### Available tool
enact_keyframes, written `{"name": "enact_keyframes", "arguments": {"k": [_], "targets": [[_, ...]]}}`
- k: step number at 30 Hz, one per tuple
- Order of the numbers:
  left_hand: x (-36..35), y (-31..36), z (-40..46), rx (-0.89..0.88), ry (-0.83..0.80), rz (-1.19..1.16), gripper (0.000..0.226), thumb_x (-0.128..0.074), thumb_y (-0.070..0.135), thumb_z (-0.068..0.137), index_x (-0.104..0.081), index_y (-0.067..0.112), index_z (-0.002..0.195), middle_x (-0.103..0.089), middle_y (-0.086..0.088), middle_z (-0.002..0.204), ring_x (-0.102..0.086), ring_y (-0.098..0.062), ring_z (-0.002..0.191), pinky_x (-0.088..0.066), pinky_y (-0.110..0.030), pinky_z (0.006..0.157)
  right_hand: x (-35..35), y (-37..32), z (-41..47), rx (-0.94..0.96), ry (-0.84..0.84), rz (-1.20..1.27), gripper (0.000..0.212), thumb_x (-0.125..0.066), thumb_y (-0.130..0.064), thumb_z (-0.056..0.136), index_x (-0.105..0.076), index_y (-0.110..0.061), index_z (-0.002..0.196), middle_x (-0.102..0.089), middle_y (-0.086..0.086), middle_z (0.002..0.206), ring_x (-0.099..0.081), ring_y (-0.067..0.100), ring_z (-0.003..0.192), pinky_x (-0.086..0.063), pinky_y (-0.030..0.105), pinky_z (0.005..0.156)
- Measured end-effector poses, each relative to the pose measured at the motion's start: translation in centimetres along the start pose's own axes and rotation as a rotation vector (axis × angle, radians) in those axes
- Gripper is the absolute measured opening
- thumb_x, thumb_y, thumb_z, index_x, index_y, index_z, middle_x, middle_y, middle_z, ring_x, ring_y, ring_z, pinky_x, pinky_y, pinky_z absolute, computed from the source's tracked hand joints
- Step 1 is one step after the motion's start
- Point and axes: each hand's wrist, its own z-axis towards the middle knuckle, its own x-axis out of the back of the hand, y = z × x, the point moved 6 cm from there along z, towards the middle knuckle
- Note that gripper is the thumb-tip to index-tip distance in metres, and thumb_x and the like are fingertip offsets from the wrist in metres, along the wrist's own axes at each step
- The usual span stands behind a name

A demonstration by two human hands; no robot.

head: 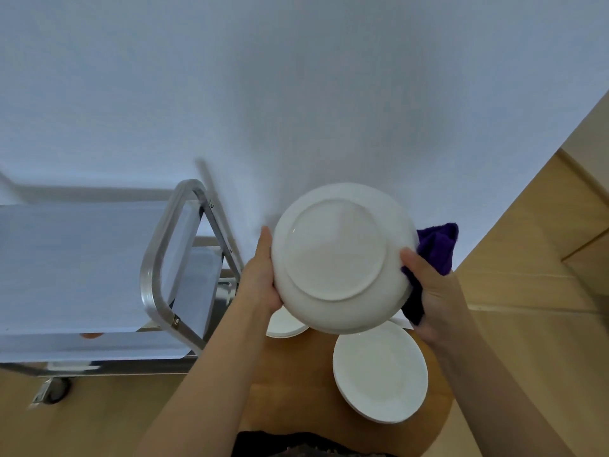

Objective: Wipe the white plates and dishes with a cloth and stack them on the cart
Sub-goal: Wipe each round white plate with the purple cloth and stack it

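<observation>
Above the wooden table, left hand grips an upturned dish; right hand clutches purple cloth.

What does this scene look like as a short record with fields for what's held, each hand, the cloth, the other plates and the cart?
held item: white dish, its underside facing the camera
left hand: holds the dish's left edge
right hand: holds the dish's right edge together with the purple cloth
cloth: bunched behind the dish's right side
other plates: stack of white plates on the round wooden table; another white plate partly hidden under the dish
cart: metal, to the left; no plates visible on it
</observation>
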Motion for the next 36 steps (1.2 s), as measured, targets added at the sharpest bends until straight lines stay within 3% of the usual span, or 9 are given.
{"name": "enact_keyframes", "arguments": {"k": [4,7,10,13,17,22,29,31,36], "targets": [[0.3,2.8,0.1,-0.215,0.074,0.198,0.049,-0.056,0.063,0.081,-0.068,0.016,0.074,-0.072,0.004,0.076,-0.069,-0.017,0.072,-0.054,-0.032,0.07,3.2,-0.7,0.1,0.137,0.27,-0.738,0.037,-0.073,-0.029,0.077,-0.054,-0.013,0.105,-0.06,-0.001,0.084,-0.061,0.021,0.078,-0.045,0.021,0.055],[-0.5,5.7,-1.5,-0.522,0.11,0.486,0.047,-0.055,0.061,0.08,-0.044,0.019,0.062,-0.046,0.003,0.057,-0.044,-0.012,0.055,-0.038,-0.028,0.056,3.0,-2.2,-0.2,0.285,0.353,-0.662,0.035,-0.068,-0.025,0.083,-0.052,-0.016,0.113,-0.06,-0.005,0.092,-0.062,0.023,0.091,-0.048,0.018,0.057],[-3.4,6.7,-3.5,-0.802,0.047,0.812,0.053,-0.06,0.047,0.085,-0.027,0.022,0.051,-0.029,0.011,0.044,-0.027,-0.006,0.043,-0.024,-0.019,0.046,-2.1,-3.8,-0.5,0.48,-0.022,-0.594,0.057,-0.073,-0.024,0.075,-0.045,-0.028,0.124,-0.055,-0.011,0.112,-0.059,0.012,0.103,-0.054,0.02,0.075],[-5.2,6.4,-4.6,-0.912,-0.032,0.925,0.05,-0.057,0.04,0.09,-0.034,0.02,0.05,-0.033,0.009,0.046,-0.029,-0.006,0.046,-0.026,-0.017,0.046,-7.2,-3.5,-0.9,0.506,-0.477,-1.045,0.071,-0.061,-0.058,0.067,-0.03,-0.048,0.13,-0.025,-0.009,0.15,-0.024,0.01,0.139,-0.032,0.034,0.109],[-4.9,6.6,-5.7,-0.927,-0.172,0.974,0.045,-0.05,0.038,0.092,-0.041,0.02,0.052,-0.039,0.008,0.048,-0.041,-0.003,0.045,-0.034,-0.012,0.05,-8.2,-4.9,0.1,0.465,-0.523,-1.254,0.08,-0.059,-0.075,0.061,-0.021,-0.057,0.128,-0.016,-0.011,0.153,-0.014,0.013,0.141,-0.023,0.05,0.113],[-5.2,6.8,-7.2,-0.97,-0.245,1.034,0.044,-0.054,0.046,0.086,-0.042,0.025,0.049,-0.044,0.012,0.041,-0.045,0.003,0.045,-0.036,-0.006,0.049,-8.4,-4.2,0.6,0.466,-0.598,-1.556,0.107,-0.074,-0.07,0.05,-0.017,-0.048,0.137,-0.031,-0.011,0.136,-0.034,0.012,0.121,-0.043,0.032,0.098],[-4.1,7.7,-8.0,-0.893,-0.212,0.889,0.053,-0.056,0.051,0.078,-0.047,0.003,0.057,-0.046,-0.002,0.051,-0.042,-0.006,0.049,-0.036,-0.015,0.05,-7.8,-5.8,0.9,0.412,-0.681,-1.388,0.086,-0.077,-0.059,0.048,-0.028,-0.061,0.118,-0.04,-0.036,0.115,-0.046,-0.01,0.105,-0.045,0.007,0.069],[-3.4,8.5,-8.0,-0.84,-0.179,0.755,0.066,-0.054,0.053,0.076,-0.049,-0.012,0.071,-0.049,-0.025,0.063,-0.046,-0.019,0.057,-0.039,-0.028,0.056,-6.7,-6.5,1.0,0.356,-0.587,-1.191,0.085,-0.078,-0.056,0.045,-0.029,-0.065,0.113,-0.04,-0.042,0.113,-0.046,-0.015,0.104,-0.048,0.007,0.067],[-2.7,8.5,-8.1,-0.72,-0.188,0.535,0.08,-0.055,0.064,0.065,-0.053,-0.014,0.083,-0.053,-0.016,0.073,-0.047,-0.025,0.064,-0.04,-0.032,0.06,-4.1,-5.5,0.4,0.306,-0.432,-0.878,0.087,-0.08,-0.048,0.042,-0.037,-0.057,0.118,-0.047,-0.026,0.12,-0.054,0.005,0.107,-0.056,0.023,0.075]]}}
